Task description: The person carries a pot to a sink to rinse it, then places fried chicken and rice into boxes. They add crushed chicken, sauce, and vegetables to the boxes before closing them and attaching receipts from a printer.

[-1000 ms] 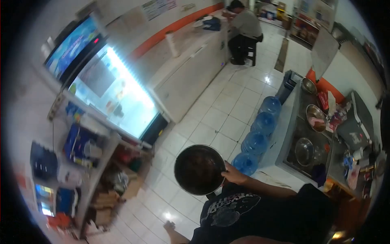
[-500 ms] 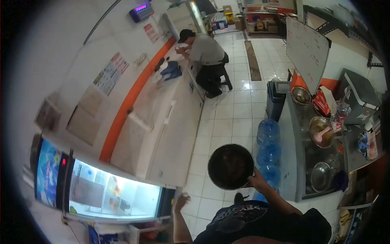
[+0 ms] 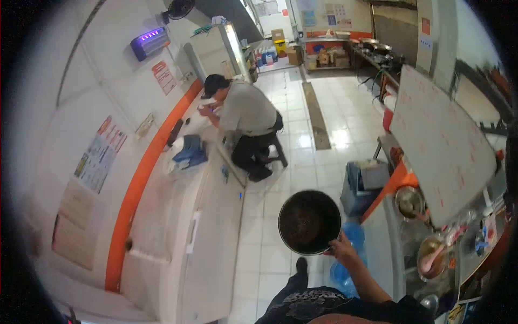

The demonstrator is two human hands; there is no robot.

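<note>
My right hand (image 3: pixel 343 250) is closed on the near right side of a round, deep, dark pot (image 3: pixel 309 222). The pot hangs in front of me over the tiled floor, its mouth facing up toward the camera. Brownish marks show on the inside bottom. Whether my fingers grip a handle or the rim itself is hard to make out. My left hand is out of view.
On the left runs a long white chest freezer (image 3: pixel 213 237); a person (image 3: pixel 251 113) sits leaning over its far end. To the right stand blue water jugs (image 3: pixel 341 272), a grey bin (image 3: pixel 361 189), a whiteboard (image 3: pixel 445 146) and a counter with metal bowls (image 3: pixel 409 202).
I have moved forward along the aisle with the pot in my right hand. The lit display fridge and my left hand have left the view. The seated person appears closer.
</note>
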